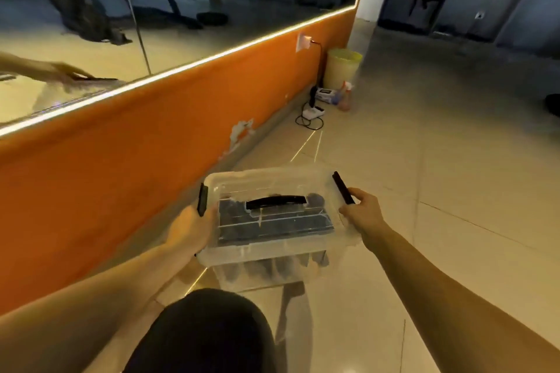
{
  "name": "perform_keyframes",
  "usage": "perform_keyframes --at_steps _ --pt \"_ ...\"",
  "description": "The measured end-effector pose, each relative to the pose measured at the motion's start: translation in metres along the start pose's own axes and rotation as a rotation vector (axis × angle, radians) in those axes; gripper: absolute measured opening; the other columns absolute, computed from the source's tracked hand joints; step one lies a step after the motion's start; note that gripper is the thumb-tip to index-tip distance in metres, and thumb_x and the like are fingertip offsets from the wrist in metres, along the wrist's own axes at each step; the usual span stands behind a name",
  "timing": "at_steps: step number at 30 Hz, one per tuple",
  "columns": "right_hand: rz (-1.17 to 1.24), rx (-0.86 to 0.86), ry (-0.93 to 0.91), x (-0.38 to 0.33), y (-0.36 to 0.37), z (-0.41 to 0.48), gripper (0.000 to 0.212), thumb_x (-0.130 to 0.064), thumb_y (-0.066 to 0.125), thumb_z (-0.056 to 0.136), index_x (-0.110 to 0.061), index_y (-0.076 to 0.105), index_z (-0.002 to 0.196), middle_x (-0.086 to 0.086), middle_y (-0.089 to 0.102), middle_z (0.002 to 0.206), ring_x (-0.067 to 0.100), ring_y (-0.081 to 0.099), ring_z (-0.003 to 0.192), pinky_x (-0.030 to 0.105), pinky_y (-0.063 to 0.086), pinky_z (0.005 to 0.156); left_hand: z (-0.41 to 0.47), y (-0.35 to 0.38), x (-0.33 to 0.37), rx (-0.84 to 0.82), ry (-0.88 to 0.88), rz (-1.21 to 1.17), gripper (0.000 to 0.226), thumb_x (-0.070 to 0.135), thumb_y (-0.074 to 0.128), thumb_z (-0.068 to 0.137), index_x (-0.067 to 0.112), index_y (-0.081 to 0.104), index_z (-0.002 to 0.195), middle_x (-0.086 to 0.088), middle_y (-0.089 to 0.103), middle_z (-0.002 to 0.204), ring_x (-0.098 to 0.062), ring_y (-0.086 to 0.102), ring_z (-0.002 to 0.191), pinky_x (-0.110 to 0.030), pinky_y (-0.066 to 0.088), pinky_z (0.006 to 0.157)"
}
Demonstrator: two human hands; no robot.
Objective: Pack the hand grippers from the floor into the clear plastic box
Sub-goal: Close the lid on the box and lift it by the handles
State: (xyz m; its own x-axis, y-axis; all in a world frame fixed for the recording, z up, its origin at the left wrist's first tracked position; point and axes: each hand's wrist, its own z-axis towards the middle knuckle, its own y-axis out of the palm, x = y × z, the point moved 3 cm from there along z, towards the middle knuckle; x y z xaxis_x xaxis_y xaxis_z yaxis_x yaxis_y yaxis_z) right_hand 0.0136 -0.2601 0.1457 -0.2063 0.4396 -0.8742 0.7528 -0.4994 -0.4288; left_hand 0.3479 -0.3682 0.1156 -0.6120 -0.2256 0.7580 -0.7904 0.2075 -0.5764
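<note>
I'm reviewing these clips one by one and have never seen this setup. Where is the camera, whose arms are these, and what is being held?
There is no machine here. The single picture comes from a camera worn on a person's head, looking down at their own bare arms. The left hand grips the left end of a clear plastic box at its left latch. The right hand pinches the right latch, which stands raised. The lid is on, with a black carry handle on top. Dark things show through it, likely the hand grippers. Farther along the tiled floor, by the orange wall, stand a bin, a spray bottle and a power strip.
</note>
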Motion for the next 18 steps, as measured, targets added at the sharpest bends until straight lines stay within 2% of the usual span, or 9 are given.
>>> perform_keyframes --at_steps 2,5,7,9,12,13,15,18 --pt "-0.012 -0.081 -0.002 0.004 0.037 0.024 0.055 0.010 0.057 0.089 -0.012 0.057 0.139 0.006 0.059 0.124 0.028 0.054 0.106 0.037 0.043 0.087 0.015 -0.005 -0.030 0.046 -0.062 0.007 0.036 0.050 0.049 0.102 0.017 0.053 0.114 -0.005 0.066 0.096 -0.025 0.066 0.084 -0.045 0.060 0.074" --pt "-0.031 -0.176 -0.026 0.012 0.087 0.056 0.057 0.010 0.057 0.089 -0.014 0.057 0.141 0.009 0.062 0.128 0.028 0.058 0.105 0.036 0.045 0.084 0.029 -0.005 -0.063 0.131 -0.145 0.008 0.032 0.044 0.048 0.104 0.014 0.049 0.116 -0.004 0.063 0.091 -0.020 0.062 0.076 -0.034 0.048 0.056" --pt "-0.030 -0.242 -0.054 0.013 0.116 0.073 0.056 0.009 0.057 0.091 -0.016 0.056 0.142 0.008 0.062 0.126 0.027 0.058 0.104 0.037 0.048 0.084 0.032 0.000 -0.082 0.193 -0.212 -0.023 0.030 0.044 0.048 0.104 0.015 0.049 0.114 -0.007 0.066 0.089 -0.023 0.065 0.074 -0.036 0.051 0.056" --pt "-0.026 -0.293 -0.072 0.016 0.142 0.085 0.055 0.007 0.059 0.092 -0.016 0.055 0.142 0.005 0.062 0.125 0.026 0.058 0.106 0.043 0.051 0.093 0.035 0.007 -0.099 0.255 -0.273 -0.099 0.030 0.045 0.048 0.104 0.016 0.051 0.112 -0.010 0.068 0.086 -0.026 0.066 0.070 -0.039 0.054 0.056" --pt "-0.020 -0.320 -0.134 0.023 0.166 0.104 0.048 0.003 0.060 0.093 -0.019 0.060 0.137 -0.006 0.067 0.110 0.019 0.063 0.099 0.043 0.054 0.094 0.036 0.022 -0.110 0.306 -0.327 -0.155 0.024 0.043 0.046 0.105 0.019 0.050 0.111 -0.010 0.066 0.084 -0.024 0.063 0.067 -0.032 0.046 0.051" --pt "-0.015 -0.328 -0.159 0.023 0.171 0.110 0.047 0.001 0.060 0.094 -0.020 0.061 0.135 -0.010 0.066 0.106 0.015 0.063 0.097 0.039 0.054 0.090 0.038 0.026 -0.112 0.324 -0.333 -0.180 0.023 0.042 0.046 0.105 0.020 0.048 0.113 -0.010 0.065 0.086 -0.024 0.063 0.068 -0.032 0.045 0.051" --pt "-0.042 -0.334 -0.196 0.017 0.175 0.123 0.046 -0.002 0.061 0.095 -0.020 0.060 0.137 -0.008 0.065 0.110 0.016 0.061 0.101 0.033 0.049 0.088 0.044 0.033 -0.110 0.357 -0.347 -0.246 0.022 0.042 0.047 0.105 0.023 0.046 0.115 -0.009 0.064 0.089 -0.025 0.064 0.073 -0.034 0.047 0.054" --pt "-0.203 -0.363 -0.251 0.012 0.177 0.142 0.041 -0.014 0.061 0.098 -0.017 0.056 0.138 -0.003 0.063 0.114 0.019 0.059 0.102 0.033 0.049 0.087 0.060 0.034 -0.105 0.407 -0.363 -0.263 0.027 0.049 0.048 0.102 0.024 0.051 0.114 -0.007 0.065 0.091 -0.026 0.066 0.079 -0.042 0.056 0.065"
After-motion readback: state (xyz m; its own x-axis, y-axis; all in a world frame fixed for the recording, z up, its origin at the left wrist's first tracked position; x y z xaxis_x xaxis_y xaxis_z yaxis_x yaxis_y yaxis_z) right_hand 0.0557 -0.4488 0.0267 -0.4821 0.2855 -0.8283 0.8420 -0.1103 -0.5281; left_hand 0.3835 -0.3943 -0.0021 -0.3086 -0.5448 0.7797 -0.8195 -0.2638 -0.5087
